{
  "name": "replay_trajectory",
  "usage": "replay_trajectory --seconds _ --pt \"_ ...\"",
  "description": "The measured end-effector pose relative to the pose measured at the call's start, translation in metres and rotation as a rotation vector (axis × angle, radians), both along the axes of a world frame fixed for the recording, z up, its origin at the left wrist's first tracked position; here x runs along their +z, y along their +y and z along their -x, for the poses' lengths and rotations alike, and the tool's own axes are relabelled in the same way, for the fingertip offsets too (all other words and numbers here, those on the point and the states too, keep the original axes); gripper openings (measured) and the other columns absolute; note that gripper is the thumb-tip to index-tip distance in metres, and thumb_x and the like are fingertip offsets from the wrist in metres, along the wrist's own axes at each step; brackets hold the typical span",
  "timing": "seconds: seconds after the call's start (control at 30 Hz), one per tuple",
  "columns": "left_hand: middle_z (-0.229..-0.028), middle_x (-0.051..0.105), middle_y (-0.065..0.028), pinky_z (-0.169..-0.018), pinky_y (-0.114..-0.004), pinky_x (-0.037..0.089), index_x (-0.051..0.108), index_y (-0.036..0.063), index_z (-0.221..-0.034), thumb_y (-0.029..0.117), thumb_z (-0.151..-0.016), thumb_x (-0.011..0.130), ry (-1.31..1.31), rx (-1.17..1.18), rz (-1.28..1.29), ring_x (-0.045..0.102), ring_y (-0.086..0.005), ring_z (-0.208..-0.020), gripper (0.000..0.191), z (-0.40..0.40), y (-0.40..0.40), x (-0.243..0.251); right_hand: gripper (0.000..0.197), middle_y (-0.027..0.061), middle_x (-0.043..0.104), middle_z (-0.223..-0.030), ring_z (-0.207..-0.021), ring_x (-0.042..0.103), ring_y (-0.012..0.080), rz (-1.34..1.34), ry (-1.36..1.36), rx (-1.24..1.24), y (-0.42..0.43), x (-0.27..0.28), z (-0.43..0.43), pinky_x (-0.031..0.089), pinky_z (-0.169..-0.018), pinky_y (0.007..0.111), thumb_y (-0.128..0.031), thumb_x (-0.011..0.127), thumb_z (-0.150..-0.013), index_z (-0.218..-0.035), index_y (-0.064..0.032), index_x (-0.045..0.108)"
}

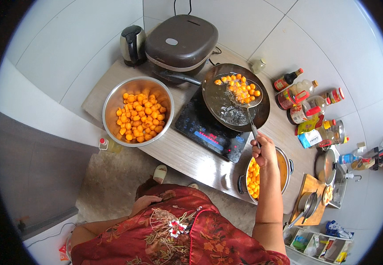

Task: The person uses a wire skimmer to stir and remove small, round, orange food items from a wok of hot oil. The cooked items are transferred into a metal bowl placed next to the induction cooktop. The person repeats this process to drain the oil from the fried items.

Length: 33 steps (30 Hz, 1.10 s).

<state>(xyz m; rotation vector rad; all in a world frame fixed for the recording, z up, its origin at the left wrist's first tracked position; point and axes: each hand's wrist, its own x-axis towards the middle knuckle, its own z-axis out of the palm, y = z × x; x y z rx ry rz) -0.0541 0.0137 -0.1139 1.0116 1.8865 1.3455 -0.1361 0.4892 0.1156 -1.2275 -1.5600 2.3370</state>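
Note:
My right hand [263, 149] grips the handle of a metal skimmer [253, 127] that reaches into a frying pan [214, 106] of bubbling oil. Several orange balls [244, 91] lie on and around the skimmer's round head, at the far side of the pan. The pan rests on a black induction cooktop [208, 127] with a lit display. Low against the red patterned garment [178, 228] lies my left hand [146, 201], its fingers partly hidden; whether it holds anything does not show.
A steel bowl [171, 119] of orange balls stands left of the cooktop. My right forearm partly covers a two-handled pot [286, 155] with more orange pieces. Behind are a kettle [141, 39] and a dark lidded cooker [185, 36]; bottles [286, 81] line the wall. A cutting board [315, 212] holds a small pan [305, 200].

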Motion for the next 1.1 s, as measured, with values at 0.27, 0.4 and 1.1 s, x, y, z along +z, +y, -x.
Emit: replay_trajectory --seconds 0.27,0.4,1.1 --pt "-0.116 0.055 -0.0172 -0.09 -0.035 0.042 0.054 0.0008 -0.113 0.02 -0.077 0.057 0.007 0.014 0.004 0.054 -0.0299 -0.105 0.041 -0.003 -0.003 -0.002 0.046 0.0022 0.046 -0.064 -0.038 0.032 0.0068 -0.072 -0.032 0.215 -0.008 -0.013 -0.003 0.026 -0.033 0.021 -0.009 0.044 -0.086 -0.131 -0.0061 0.036" --pt "-0.117 0.054 -0.0173 -0.09 -0.035 0.042 0.054 0.0008 -0.114 0.02 -0.077 0.057 0.013 0.015 0.007 0.054 -0.0298 -0.105 0.041 -0.005 -0.003 -0.002 0.05 0.0029 0.045 -0.064 -0.037 0.031 0.0072 -0.02 -0.056 0.194 -0.016 -0.021 -0.015 0.024 -0.032 0.021 -0.011 0.046 -0.087 -0.134 -0.009 0.031" --pt "-0.119 0.054 -0.0155 -0.093 -0.034 0.041 0.055 0.0009 -0.113 0.019 -0.077 0.055 0.018 0.047 0.015 0.053 -0.0287 -0.108 0.04 -0.002 -0.01 0.008 0.025 0.0 0.043 -0.062 -0.037 0.027 0.0038 0.218 0.009 0.123 0.0 -0.025 0.004 0.02 -0.031 0.017 -0.018 0.045 -0.09 -0.115 -0.017 0.047"
